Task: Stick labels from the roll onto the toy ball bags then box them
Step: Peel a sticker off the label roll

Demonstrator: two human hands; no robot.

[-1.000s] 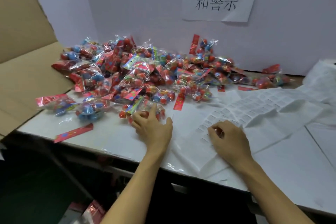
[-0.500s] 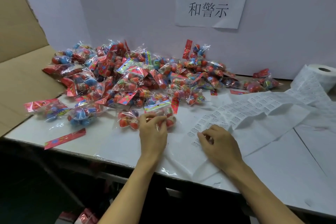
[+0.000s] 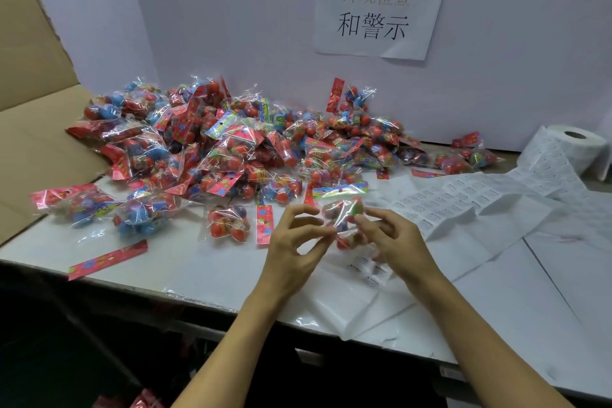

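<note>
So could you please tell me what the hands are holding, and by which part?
Both hands hold one clear plastic toy ball bag, fingertips pinching its lower body.

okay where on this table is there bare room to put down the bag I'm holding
Bare tabletop lies at the near edge, between the loose red strip and your left hand. The pile of bags crowds the back; label sheets cover the right.
</note>
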